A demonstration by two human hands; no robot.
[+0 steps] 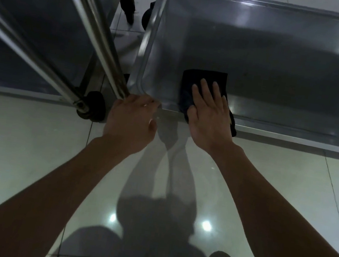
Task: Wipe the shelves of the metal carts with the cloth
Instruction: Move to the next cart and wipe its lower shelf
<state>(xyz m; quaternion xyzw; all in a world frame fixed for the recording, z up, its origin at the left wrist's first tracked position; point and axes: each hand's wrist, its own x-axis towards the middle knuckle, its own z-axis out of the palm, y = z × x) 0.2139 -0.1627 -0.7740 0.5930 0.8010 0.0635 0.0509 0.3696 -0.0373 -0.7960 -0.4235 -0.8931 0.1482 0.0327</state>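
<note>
Head view: my right hand (208, 114), fingers straight, presses cloth (205, 83) on shelf (280, 78); my left hand (131, 121) grips the cart corner (147, 97).

L hand (131, 121) fingers curled, gripping; R hand (210, 112) flat, pressing.

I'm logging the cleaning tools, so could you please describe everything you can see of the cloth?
The cloth is black and looks like soft fabric, folded into a rough rectangle. It lies flat on the cart shelf near its front left corner, its near end draping over the front rim. The right hand presses on it with straight, spread fingers, covering its middle. Nothing else touches it.
</note>
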